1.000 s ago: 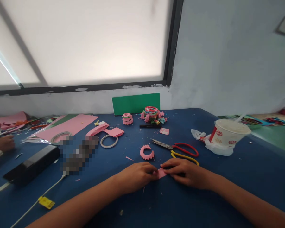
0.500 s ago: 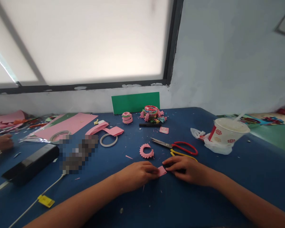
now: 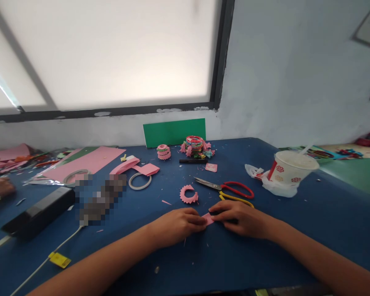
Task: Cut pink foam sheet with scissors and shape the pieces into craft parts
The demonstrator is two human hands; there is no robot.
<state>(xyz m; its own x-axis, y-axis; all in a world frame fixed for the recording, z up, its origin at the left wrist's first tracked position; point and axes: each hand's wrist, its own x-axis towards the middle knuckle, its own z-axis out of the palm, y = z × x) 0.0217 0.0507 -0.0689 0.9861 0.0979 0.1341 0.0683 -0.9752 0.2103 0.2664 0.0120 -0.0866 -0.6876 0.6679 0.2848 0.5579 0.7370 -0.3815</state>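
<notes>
A small piece of pink paper [image 3: 209, 218] lies low over the blue table between my two hands. My left hand [image 3: 183, 224] is closed, with its fingertips pinching the paper's left end. From the other side my right hand [image 3: 237, 218] has its thumb and fingers closed on the right edge of the paper. Just beyond my hands lies a pink zigzag-edged paper ring [image 3: 189, 194] with a gap in it. Scissors [image 3: 223, 188] with one red and one yellow handle rest behind my right hand, which partly covers the yellow one.
A lidded cup with a straw [image 3: 291, 170] stands at right in a plastic bag. Tape rolls [image 3: 139, 181], pink paper strips [image 3: 146, 169] and a black box [image 3: 38, 210] are at left. Folded-paper stacks [image 3: 195, 146] stand by a green card [image 3: 174, 132]. Another person's hand [image 3: 1, 187] shows far left.
My right hand has come slightly closer to my left hand, and less of the pink paper shows between them. The whole view has shifted a little.
</notes>
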